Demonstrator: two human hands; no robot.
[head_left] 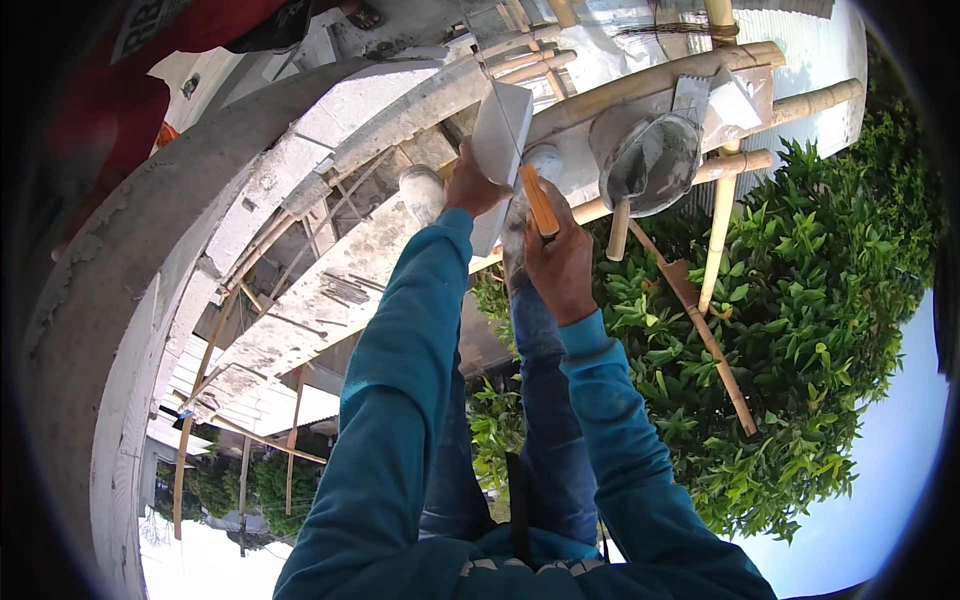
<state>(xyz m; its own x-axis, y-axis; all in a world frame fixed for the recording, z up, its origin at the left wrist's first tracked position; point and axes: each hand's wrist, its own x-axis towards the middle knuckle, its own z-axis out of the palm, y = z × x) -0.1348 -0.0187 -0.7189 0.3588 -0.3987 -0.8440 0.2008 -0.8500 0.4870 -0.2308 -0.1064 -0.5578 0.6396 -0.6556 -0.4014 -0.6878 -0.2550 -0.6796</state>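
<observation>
Two teal sleeves [400,340] reach up from my body over my blue jeans [550,400], each ending in a bare hand with a firm grip. My left hand [474,186] pinches the left side of a long white block [500,125], thumb across its face; the other fingers are partly hidden. My right hand [558,255] is wrapped around the orange handle of a saw [540,203], fingers curled closed on it. Its thin blade runs up and leftward across the block, which stands tilted between my hands; I cannot tell what bears its lower end. Just beyond, to the right, a dark bucket [685,185] with grey mix inside sits at the near edge of the scaffold plank [575,170], and a trowel's wooden handle [619,232] juts out past that edge. Toward the plank's right end, a notched metal spreader [691,98] lies beside a smaller white piece [735,108]. Bamboo poles [650,80] run alongside. Farther out, leafy branches [770,270] fill the right, a pale block wall [290,160] curves past on the left, and beyond it shows a person in red [110,130].
</observation>
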